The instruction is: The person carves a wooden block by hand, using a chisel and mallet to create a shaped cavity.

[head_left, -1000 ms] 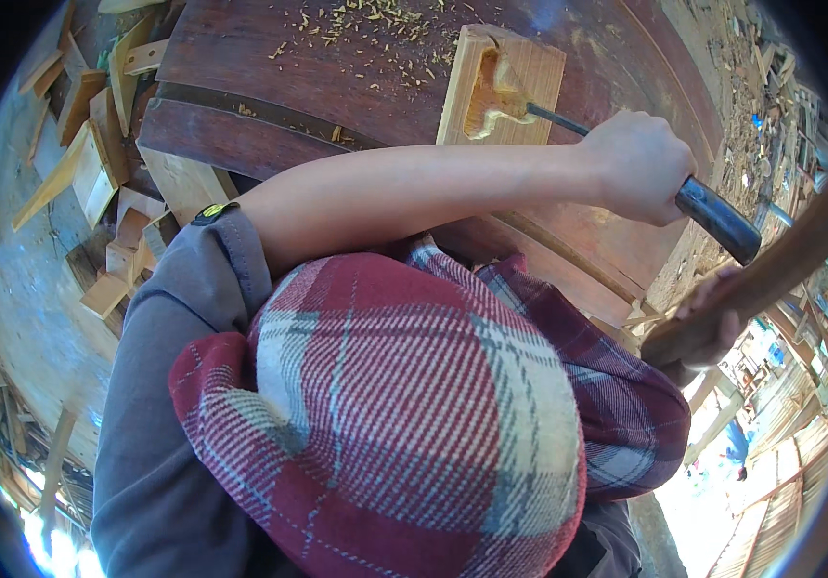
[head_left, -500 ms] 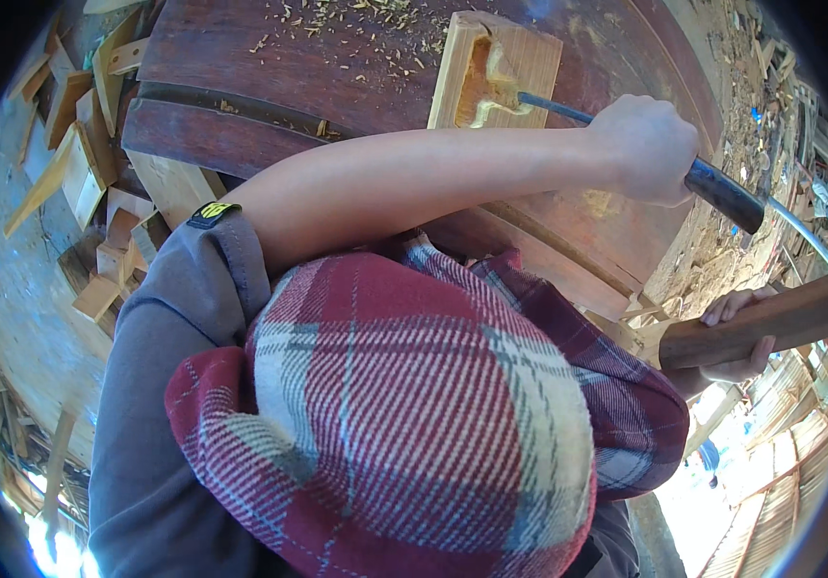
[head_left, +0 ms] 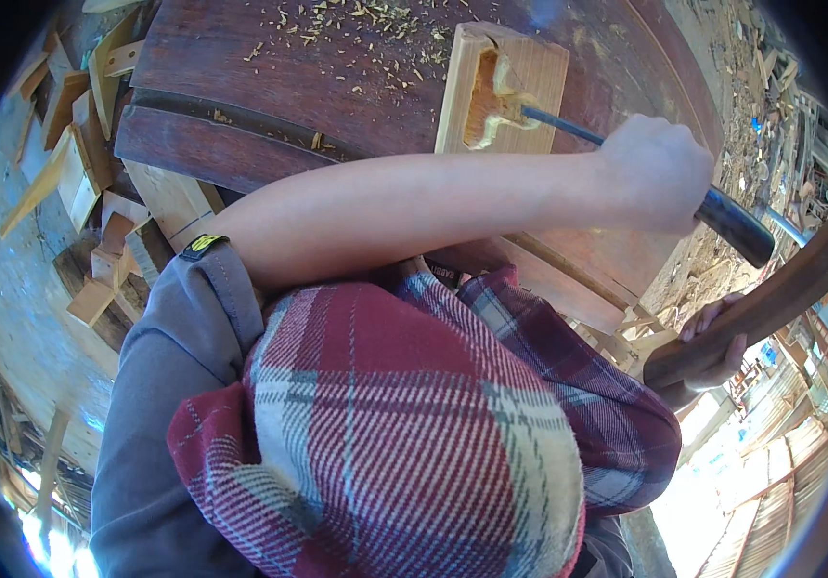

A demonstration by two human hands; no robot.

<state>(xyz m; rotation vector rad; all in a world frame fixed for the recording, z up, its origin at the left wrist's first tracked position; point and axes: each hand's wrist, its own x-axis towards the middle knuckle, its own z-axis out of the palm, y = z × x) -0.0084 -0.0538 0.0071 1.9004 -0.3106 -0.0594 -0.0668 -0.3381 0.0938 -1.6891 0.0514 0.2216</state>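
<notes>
My left hand [head_left: 659,175] is closed in a fist round the dark handle of a chisel [head_left: 739,226]. The thin metal blade slants toward a pale wooden block [head_left: 541,72], its tip at the carved hollow in the top. My bare left forearm crosses in front of the block's near edge. At the right, the fingers of my right hand [head_left: 717,371] wrap round a thick dark wooden club [head_left: 756,313]. The club tilts up toward the rim, below and apart from the butt of the chisel handle; its far end is cut off by the dark border.
Under the block is a reddish-brown wooden table [head_left: 270,58] with a long gap, strewn with wood shavings [head_left: 366,43]. Wood offcuts [head_left: 77,183] are heaped at the left. A plaid cloth [head_left: 414,414] fills the lower middle. Debris covers the ground at the right.
The club's far end has swung up, nearer the chisel's butt. The block, left hand and chisel sit slightly lower in the picture, the chisel's tip still at the hollow.
</notes>
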